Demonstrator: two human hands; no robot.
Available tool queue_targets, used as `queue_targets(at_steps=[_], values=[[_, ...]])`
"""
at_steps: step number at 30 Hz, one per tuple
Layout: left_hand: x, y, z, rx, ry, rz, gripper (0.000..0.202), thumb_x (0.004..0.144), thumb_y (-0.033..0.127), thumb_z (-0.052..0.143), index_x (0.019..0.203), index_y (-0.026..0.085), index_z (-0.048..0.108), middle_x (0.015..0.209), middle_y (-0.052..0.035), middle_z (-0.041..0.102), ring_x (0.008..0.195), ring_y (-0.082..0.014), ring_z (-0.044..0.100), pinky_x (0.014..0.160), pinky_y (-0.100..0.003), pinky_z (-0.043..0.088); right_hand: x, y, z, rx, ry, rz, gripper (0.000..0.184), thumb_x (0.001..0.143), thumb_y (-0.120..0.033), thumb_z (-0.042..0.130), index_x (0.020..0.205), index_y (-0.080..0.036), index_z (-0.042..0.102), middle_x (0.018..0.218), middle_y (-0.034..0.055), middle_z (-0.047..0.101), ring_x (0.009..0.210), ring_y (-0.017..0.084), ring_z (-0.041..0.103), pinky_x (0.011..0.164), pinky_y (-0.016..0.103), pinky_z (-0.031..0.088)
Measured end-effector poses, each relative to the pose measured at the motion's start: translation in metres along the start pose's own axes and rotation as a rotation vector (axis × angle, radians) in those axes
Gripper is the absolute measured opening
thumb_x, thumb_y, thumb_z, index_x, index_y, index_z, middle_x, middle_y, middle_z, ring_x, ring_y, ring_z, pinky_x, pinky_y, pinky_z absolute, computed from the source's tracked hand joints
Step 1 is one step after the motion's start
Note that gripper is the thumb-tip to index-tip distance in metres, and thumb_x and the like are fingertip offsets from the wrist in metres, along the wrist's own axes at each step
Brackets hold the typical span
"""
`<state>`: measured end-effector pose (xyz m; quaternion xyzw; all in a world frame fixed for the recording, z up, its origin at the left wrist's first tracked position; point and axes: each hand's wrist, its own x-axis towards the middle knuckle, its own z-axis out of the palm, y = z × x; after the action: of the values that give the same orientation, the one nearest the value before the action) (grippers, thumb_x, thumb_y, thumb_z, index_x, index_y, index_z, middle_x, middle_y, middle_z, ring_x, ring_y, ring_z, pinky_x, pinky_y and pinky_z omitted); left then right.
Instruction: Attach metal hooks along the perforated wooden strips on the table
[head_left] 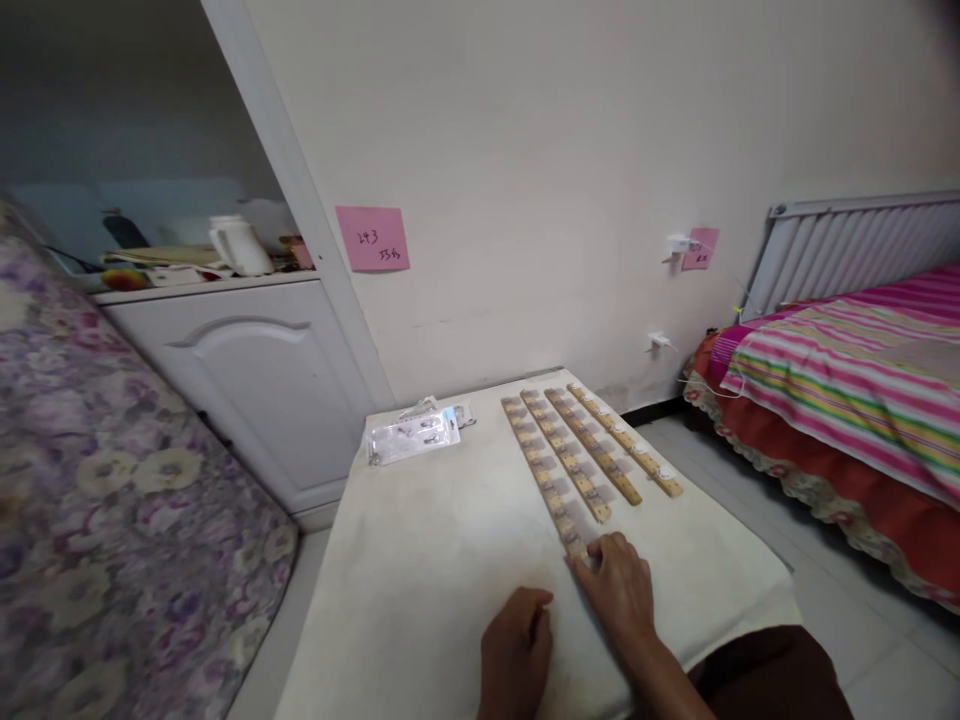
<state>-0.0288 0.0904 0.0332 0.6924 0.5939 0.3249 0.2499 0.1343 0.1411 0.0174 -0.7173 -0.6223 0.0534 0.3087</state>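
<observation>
Wooden strips lie in slanting rows on the pale-covered table [405, 540]. Small clear and metallic pieces are set along them, too small to name. My right hand [619, 590] is at the near end of the longest, leftmost wooden strip [544, 475], its thumb and curled fingers closed around that tip. To the right lie a second strip [566, 455], a third strip [592, 445] and a fourth strip [626, 440] with white round pieces. My left hand [516, 640] rests on the table near the front, loosely fisted, apart from the strips; nothing shows in it.
Clear plastic packets [414, 436] lie at the table's far left corner. Beyond the table is a wall with a pink note [373, 238]. A white cabinet [247, 380] and floral cloth [135, 500] stand left; a bed [847, 370] is right.
</observation>
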Motion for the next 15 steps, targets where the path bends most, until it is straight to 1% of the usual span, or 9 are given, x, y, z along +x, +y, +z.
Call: queue_targets(at_steps=[5, 8, 10, 13, 15], values=[[-0.0008, 0.0014, -0.0004, -0.004, 0.005, -0.001, 0.025, 0.081, 0.017, 0.041, 0.093, 0.022, 0.063, 0.085, -0.0003, 0.068, 0.079, -0.0149, 0.063, 0.074, -0.025, 0.046, 0.0002, -0.001, -0.0038, 0.041, -0.028, 0.031, 0.021, 0.079, -0.041, 0.057, 0.076, -0.02, 0.055, 0.083, 0.0048, 0.062, 0.079, 0.023, 0.061, 0.069, 0.032, 0.04], [-0.0012, 0.0004, 0.0001, 0.0, 0.01, -0.006, 0.025, 0.081, 0.018, 0.042, 0.093, 0.023, 0.064, 0.085, -0.0003, 0.068, 0.078, -0.015, 0.062, 0.073, -0.025, 0.046, -0.0001, -0.0019, -0.0059, 0.107, -0.04, 0.119, 0.021, 0.079, -0.042, 0.054, 0.082, -0.021, 0.055, 0.089, 0.0056, 0.064, 0.074, 0.021, 0.063, 0.063, 0.03, 0.042], [-0.0014, -0.0005, 0.0004, -0.008, 0.016, -0.004, 0.025, 0.081, 0.018, 0.042, 0.092, 0.023, 0.064, 0.084, -0.0001, 0.068, 0.077, -0.0149, 0.062, 0.072, -0.024, 0.046, 0.0008, -0.002, -0.0073, 0.159, -0.048, 0.177, 0.021, 0.078, -0.042, 0.054, 0.085, -0.022, 0.054, 0.085, 0.0051, 0.066, 0.072, 0.022, 0.064, 0.062, 0.03, 0.042], [-0.001, -0.0012, 0.0008, -0.014, 0.02, -0.007, 0.025, 0.082, 0.019, 0.042, 0.093, 0.022, 0.064, 0.084, -0.0001, 0.068, 0.077, -0.0147, 0.062, 0.072, -0.024, 0.046, 0.0043, -0.0008, -0.0087, 0.295, -0.069, 0.231, 0.02, 0.076, -0.042, 0.054, 0.081, -0.023, 0.054, 0.076, 0.0038, 0.069, 0.071, 0.023, 0.065, 0.064, 0.031, 0.044], [-0.0004, -0.0014, 0.0009, -0.012, 0.017, -0.006, 0.024, 0.083, 0.02, 0.042, 0.093, 0.022, 0.064, 0.084, -0.0006, 0.068, 0.077, -0.015, 0.062, 0.073, -0.025, 0.046, 0.0072, 0.0007, -0.0081, 0.447, -0.078, 0.263, 0.02, 0.074, -0.041, 0.055, 0.08, -0.023, 0.053, 0.075, 0.0041, 0.07, 0.07, 0.023, 0.066, 0.065, 0.031, 0.047]])
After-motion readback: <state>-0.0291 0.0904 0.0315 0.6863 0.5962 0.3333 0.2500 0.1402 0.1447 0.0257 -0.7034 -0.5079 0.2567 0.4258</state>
